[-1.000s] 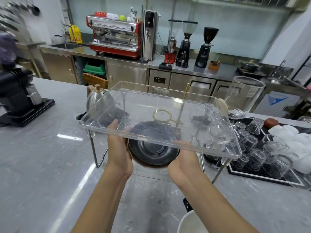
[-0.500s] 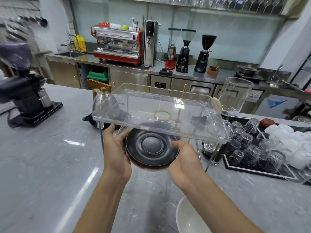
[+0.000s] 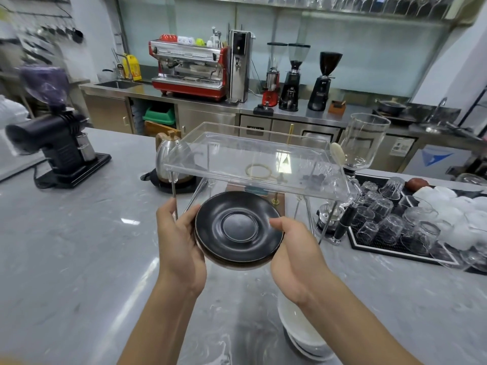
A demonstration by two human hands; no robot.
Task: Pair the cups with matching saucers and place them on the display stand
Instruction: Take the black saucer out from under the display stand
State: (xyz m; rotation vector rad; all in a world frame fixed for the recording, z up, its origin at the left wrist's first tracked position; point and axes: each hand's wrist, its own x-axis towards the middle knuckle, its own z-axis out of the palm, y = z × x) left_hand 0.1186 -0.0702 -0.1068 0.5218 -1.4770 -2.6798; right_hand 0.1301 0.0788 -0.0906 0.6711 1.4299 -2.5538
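I hold a small stack of black saucers (image 3: 238,230) at its left and right rims, a little above the grey counter. My left hand (image 3: 179,241) grips the left edge, my right hand (image 3: 295,251) the right edge. The stack is tilted toward me, just in front of and below the clear acrylic display stand (image 3: 253,164) on thin metal legs. The stand's top shelf holds nothing. White saucers (image 3: 303,330) are stacked on the counter under my right forearm, partly hidden by it. No cup matching the black saucers is visible.
A steel kettle (image 3: 171,159) stands behind the stand's left leg. A black mat (image 3: 390,246) with several upturned glasses and white cups lies to the right. A siphon brewer (image 3: 361,143) rises at the stand's right. A black grinder (image 3: 60,151) sits far left.
My hands have drawn the black saucers back out from under the stand's top shelf, toward me and slightly lower. The view has tilted up; the white saucers have come into sight.
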